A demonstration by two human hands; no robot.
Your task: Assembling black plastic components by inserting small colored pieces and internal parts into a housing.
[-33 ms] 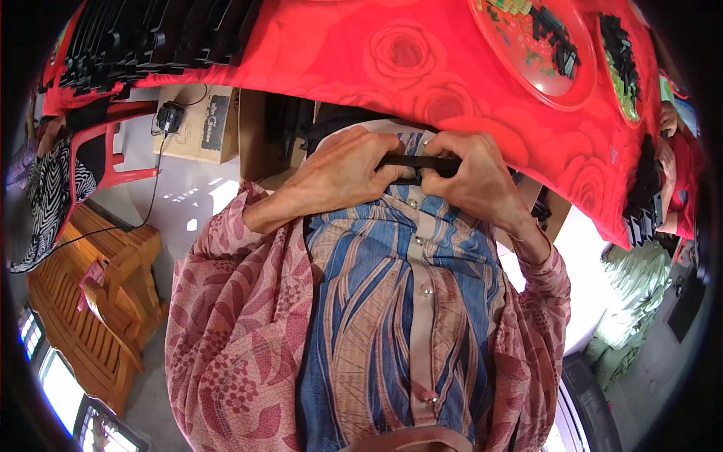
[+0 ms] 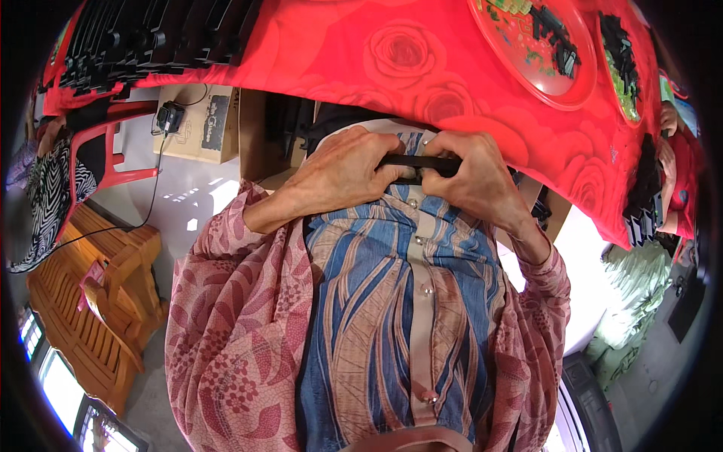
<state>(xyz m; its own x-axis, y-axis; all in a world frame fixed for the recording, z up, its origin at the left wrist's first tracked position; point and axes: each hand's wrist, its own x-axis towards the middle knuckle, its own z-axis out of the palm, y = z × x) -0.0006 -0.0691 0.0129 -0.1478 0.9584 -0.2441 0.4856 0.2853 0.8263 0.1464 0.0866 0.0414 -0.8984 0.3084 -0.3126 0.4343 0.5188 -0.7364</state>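
Both my hands grip a dark, narrow strip-like part (image 2: 419,161), held close to my body at the table's near edge. At its left end, the thumb and fingers of my left hand (image 2: 348,167) are pinched together. My right hand (image 2: 476,172) closes round the other end with curled fingers. Much of the part is hidden by my fingers, so its exact kind cannot be made out. Just beyond my hands, the red rose-patterned tablecloth (image 2: 339,53) hangs over the table's edge.
Black plastic parts (image 2: 158,34) stand in a row at the table's left. On the right, a red tray (image 2: 538,83) holds small black pieces, beside another filled tray (image 2: 623,71). A cardboard box (image 2: 199,124), a red chair (image 2: 94,154) and a wooden bench (image 2: 98,301) are left. Another person's hand (image 2: 667,162) shows far right.
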